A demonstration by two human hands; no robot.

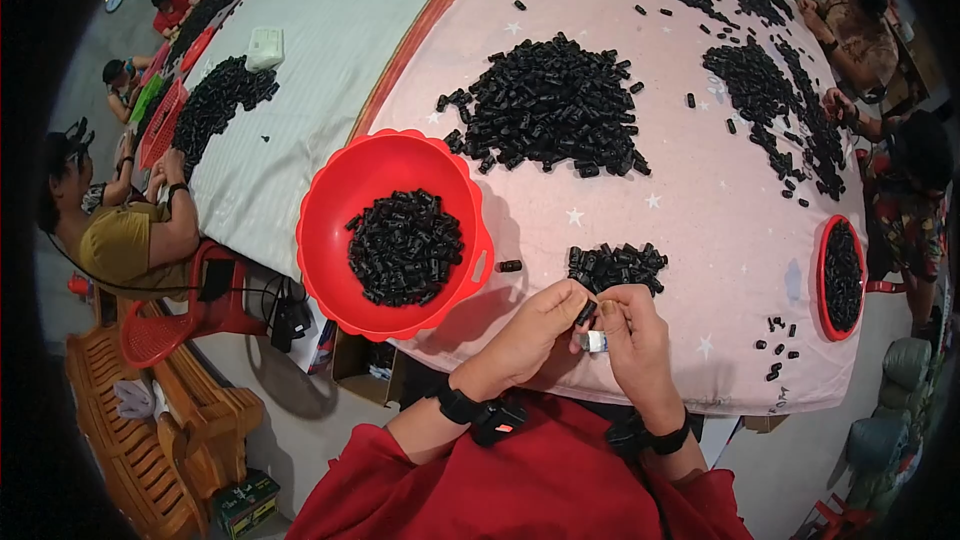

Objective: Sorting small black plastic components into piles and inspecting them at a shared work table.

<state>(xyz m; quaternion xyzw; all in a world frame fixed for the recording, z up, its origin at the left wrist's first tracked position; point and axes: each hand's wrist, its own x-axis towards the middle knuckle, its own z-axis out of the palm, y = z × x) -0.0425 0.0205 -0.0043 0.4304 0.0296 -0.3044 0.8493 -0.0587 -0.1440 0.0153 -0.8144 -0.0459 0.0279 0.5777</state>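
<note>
Between thumb and fingers, my left hand (545,328) pinches a small black cylindrical plastic part (586,313). My right hand (636,335) is closed close beside it, fingertips nearly meeting the left's; a small white and blue piece (594,342) shows under its fingers, too small to name. Just beyond my hands lies a small heap of the same black parts (618,265). To the left, a red scalloped bowl (325,230) holds many more black parts (407,248). One loose black part (510,266) rests between the bowl and the small heap.
A large pile of black parts (550,105) lies farther out on the pink star-patterned cloth (690,290). At the right edge stands a red basket (826,310) of parts. Several people sit around the tables, one in a yellow top (120,250). A wooden bench (140,440) stands at lower left.
</note>
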